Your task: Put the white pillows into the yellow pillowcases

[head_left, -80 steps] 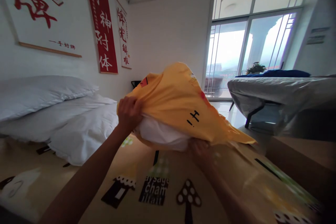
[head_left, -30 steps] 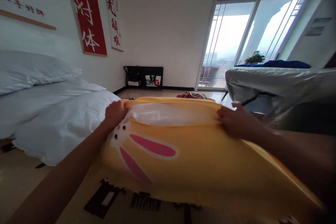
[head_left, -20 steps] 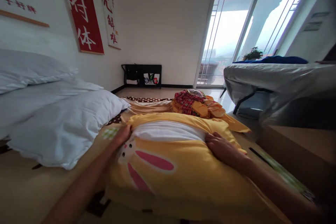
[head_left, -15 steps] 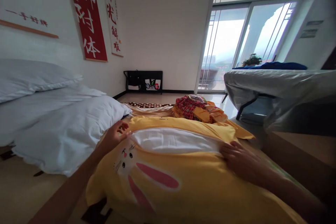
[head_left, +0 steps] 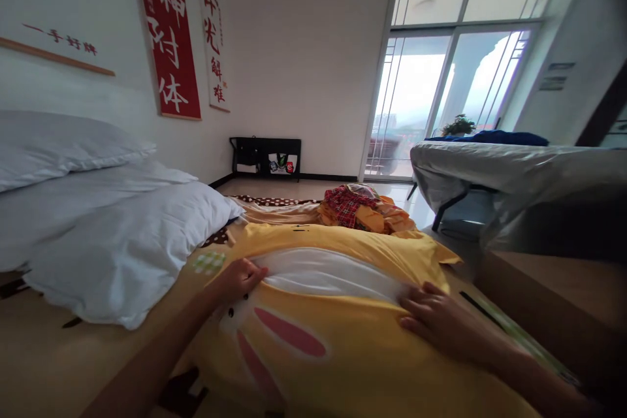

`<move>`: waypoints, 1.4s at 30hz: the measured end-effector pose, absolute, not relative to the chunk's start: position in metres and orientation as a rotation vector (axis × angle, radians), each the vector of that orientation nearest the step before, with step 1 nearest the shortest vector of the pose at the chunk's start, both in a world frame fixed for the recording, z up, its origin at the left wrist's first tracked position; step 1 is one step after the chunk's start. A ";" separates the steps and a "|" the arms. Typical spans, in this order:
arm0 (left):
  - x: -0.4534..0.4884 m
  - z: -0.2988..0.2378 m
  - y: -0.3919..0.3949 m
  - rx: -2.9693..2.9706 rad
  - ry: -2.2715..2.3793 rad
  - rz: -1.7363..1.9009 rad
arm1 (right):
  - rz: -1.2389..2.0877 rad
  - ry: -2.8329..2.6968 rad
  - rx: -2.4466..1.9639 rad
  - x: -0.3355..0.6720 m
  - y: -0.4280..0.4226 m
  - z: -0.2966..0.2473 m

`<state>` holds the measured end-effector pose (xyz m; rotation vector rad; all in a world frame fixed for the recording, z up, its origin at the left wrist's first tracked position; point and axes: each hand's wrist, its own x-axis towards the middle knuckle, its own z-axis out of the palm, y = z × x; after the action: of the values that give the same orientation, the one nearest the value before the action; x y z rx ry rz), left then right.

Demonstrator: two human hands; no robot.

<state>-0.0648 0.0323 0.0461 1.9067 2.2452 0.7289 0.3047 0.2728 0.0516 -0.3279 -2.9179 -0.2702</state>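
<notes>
A yellow pillowcase [head_left: 362, 339] with a printed rabbit lies in front of me, filled by a white pillow [head_left: 328, 271] that shows through its long opening. At the opening's left end, my left hand [head_left: 239, 282] is closed, pinching the yellow edge and covering part of the rabbit's face. My right hand [head_left: 434, 313] grips the cloth at the right end of the opening, its fingers curled and a little blurred. Most of the white pillow is hidden under the yellow cloth.
White pillows [head_left: 127, 241] are piled to the left. Beyond the pillowcase lies a heap of red plaid and orange cloth [head_left: 362, 209]. A plastic-covered table [head_left: 490, 160] and a brown box [head_left: 553, 294] stand to the right. A black rack [head_left: 264, 144] is by the far wall.
My left hand has moved right and down onto the opening's edge, its fingers now closed on the cloth. My right hand has shifted slightly down. The view has tilted up a little.
</notes>
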 end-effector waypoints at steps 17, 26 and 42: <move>-0.046 0.162 0.000 1.852 2.712 1.036 | -1.049 -2.234 -0.139 0.286 0.270 0.129; -0.057 0.178 0.008 1.791 2.871 0.928 | -1.060 -2.045 -0.087 0.294 0.276 0.161; -0.083 0.102 0.051 1.644 2.934 0.073 | -0.382 -2.642 -0.875 0.265 0.267 0.079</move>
<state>-0.0832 0.0513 0.1025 1.6437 2.9337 0.0728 0.2649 0.2668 0.0792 -0.8749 -2.6419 -0.3815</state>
